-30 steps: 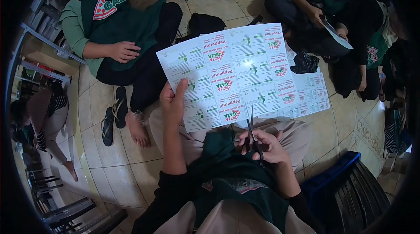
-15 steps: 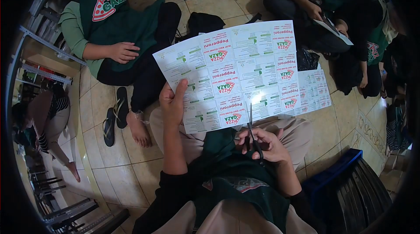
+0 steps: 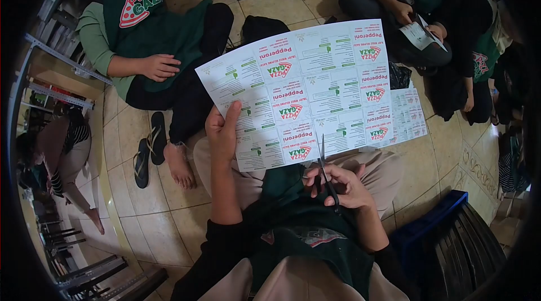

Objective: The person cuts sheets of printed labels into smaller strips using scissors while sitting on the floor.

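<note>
Your left hand (image 3: 225, 129) grips sheet (image 3: 301, 90) printed "PIZZA GAZA", "Pepperoni", upside down; right hand (image 3: 352, 188) holds scissors (image 3: 323, 159), handles (image 3: 336, 198) partly hidden; smallest print (image 3: 335, 86) unreadable.

Pinching with the left hand (image 3: 221, 131), with thumb (image 3: 232, 112) extended upward, above a bare, near-upright left forearm (image 3: 225, 191); curling the fingers (image 3: 333, 174) of the right hand (image 3: 350, 189), lower and to the right of the left one, above a right forearm (image 3: 372, 229) slanting outward.
</note>
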Demonstrator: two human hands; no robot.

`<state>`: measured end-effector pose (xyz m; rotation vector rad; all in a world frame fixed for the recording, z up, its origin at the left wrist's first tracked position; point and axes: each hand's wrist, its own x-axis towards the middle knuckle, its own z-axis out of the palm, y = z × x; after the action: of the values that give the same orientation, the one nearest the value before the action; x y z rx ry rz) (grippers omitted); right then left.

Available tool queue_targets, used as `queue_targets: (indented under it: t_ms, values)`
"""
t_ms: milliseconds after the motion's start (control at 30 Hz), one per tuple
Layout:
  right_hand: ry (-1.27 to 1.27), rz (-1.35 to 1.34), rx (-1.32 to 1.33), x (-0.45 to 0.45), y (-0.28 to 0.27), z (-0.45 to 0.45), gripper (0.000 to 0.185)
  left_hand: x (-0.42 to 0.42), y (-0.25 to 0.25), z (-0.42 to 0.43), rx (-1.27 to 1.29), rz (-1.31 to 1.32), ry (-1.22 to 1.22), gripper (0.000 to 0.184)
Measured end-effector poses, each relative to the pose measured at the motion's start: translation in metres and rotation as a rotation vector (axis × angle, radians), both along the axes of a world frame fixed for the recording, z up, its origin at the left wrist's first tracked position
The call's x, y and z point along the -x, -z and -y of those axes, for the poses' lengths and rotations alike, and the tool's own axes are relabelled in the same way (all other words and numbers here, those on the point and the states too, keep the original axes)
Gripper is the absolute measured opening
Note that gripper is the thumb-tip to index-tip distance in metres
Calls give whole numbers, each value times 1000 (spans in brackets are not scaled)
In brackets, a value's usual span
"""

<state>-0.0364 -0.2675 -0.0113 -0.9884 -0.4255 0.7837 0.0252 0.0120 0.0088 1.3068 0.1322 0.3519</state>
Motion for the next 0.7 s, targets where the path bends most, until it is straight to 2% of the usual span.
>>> queue_targets:
  t_ms: [700]
  values:
    - [102,11,116,1,-6,-2,49,0,1,0,-38,-24,-42,20]
